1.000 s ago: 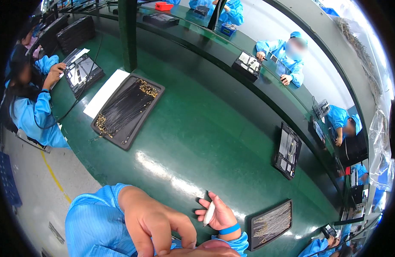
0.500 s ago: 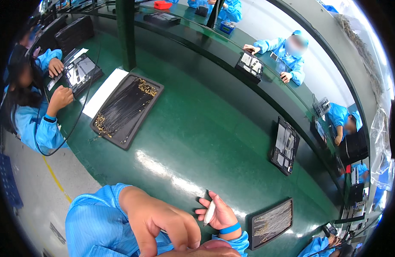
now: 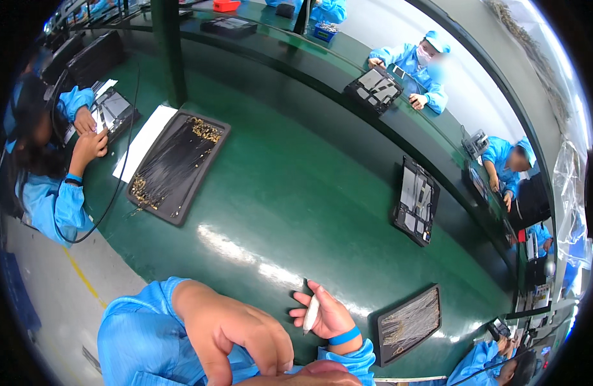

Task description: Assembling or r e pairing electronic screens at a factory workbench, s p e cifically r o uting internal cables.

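Close to the camera, at the lower left, my left hand point(image 3: 238, 328) is raised with its fingers bent inward. Its fingertips meet low in the picture, and whatever they may pinch is hidden. My right hand point(image 3: 335, 316) is above the green table point(image 3: 283, 193), palm up, a blue band around its wrist. Across its fingers lies a slim white pen-like tool point(image 3: 311, 314) with a narrow tip, held by the thumb side. Right of that hand is a dark tray point(image 3: 381, 350) with many thin pale wires point(image 3: 412, 325).
A larger dark tray point(image 3: 220, 138) of black cables with gold ends stands far left, beside a white sheet point(image 3: 134, 151). An opened black laptop chassis point(image 3: 416, 201) sits on the right. A co-worker's hands point(image 3: 90, 135) work at the left; other people sit across the table.
The whole view has shifted slightly, so the trays and chassis appear farther left and higher. My hands keep nearly the same pose. The left co-worker's hands have come closer together.
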`<act>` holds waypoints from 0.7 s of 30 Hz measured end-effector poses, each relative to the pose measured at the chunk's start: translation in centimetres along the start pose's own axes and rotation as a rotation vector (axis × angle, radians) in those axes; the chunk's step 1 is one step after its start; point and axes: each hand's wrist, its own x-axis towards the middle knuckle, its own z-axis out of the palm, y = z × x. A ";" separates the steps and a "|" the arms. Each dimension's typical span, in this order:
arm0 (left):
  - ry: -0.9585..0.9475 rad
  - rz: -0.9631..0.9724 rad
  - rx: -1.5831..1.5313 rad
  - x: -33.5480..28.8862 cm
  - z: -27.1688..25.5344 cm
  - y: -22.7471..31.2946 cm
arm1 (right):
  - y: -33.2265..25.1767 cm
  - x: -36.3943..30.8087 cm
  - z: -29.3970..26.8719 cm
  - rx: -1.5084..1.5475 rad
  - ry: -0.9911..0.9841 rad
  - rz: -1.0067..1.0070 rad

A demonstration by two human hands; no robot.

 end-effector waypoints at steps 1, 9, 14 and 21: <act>-0.046 -0.040 0.000 -0.2 -0.1 -0.1 | 0.1 -0.4 0.0 0.005 0.008 -0.014; -0.202 -0.310 -0.231 -0.1 0.0 -2.5 | -1.0 0.6 1.1 -0.092 0.059 0.052; -0.459 -0.558 -0.441 1.8 0.0 -3.8 | -1.2 0.7 0.6 -0.018 0.031 0.026; -0.315 -0.273 -0.519 2.2 0.6 -3.6 | -0.7 0.6 -0.2 0.021 0.017 0.010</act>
